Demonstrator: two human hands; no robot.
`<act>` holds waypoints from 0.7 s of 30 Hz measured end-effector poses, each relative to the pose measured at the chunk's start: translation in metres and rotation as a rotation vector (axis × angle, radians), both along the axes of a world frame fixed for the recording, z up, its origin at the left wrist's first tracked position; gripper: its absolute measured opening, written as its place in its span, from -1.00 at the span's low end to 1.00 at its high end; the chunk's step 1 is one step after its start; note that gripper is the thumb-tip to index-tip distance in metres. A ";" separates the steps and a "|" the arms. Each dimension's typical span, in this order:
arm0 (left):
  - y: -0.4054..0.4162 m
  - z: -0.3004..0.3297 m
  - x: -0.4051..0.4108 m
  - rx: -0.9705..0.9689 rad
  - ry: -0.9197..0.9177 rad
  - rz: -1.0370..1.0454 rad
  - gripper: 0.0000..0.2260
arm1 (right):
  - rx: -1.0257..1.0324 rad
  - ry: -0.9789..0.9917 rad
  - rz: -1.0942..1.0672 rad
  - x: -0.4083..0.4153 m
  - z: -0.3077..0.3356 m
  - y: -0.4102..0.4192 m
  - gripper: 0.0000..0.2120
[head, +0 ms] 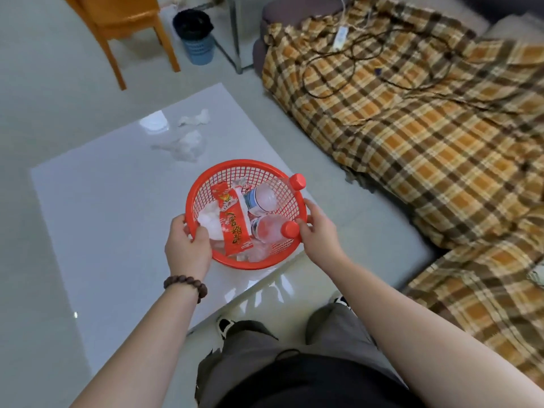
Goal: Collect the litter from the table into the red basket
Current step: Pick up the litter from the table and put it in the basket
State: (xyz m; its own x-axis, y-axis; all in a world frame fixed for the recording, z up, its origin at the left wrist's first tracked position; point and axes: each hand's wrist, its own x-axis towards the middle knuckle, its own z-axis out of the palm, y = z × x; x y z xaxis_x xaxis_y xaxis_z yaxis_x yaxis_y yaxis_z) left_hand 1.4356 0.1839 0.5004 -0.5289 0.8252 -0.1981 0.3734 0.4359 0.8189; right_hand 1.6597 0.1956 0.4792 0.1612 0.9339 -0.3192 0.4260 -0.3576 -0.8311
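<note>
The red basket (235,169) is at the near right corner of the glossy white table (112,207). My left hand (188,245) grips its left rim and my right hand (316,228) grips its right rim. Inside lie two clear plastic bottles with red caps (265,198), a red snack wrapper (234,228) and crumpled white tissue (209,222). Farther back on the table lie a clear plastic bag with tissue (188,144) and a crumpled white tissue (195,118).
A sofa under an orange plaid blanket (426,128) runs along the right, with black cables and a white power strip (341,36) on it. An orange chair (129,28) and a blue waste bin (195,36) stand on the floor beyond the table. My knees are below.
</note>
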 end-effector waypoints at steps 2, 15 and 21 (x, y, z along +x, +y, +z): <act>0.010 -0.002 0.040 -0.004 -0.005 -0.037 -0.81 | 0.026 -0.006 -0.058 0.040 -0.001 0.002 -0.58; 0.071 -0.009 0.271 -0.071 -0.073 -0.038 -0.89 | 0.024 0.069 -0.208 0.265 0.005 0.048 -0.53; 0.111 -0.010 0.292 -0.055 -0.075 0.001 -0.87 | 0.031 0.145 -0.200 0.287 0.007 0.092 -0.50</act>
State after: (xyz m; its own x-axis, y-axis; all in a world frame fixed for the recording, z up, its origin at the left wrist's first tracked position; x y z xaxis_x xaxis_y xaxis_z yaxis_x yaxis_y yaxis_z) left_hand 1.7280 0.2952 0.4908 -0.5117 0.8114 -0.2824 0.3112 0.4814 0.8194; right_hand 1.9468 0.2873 0.4861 0.2987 0.8977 -0.3239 0.2248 -0.3960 -0.8903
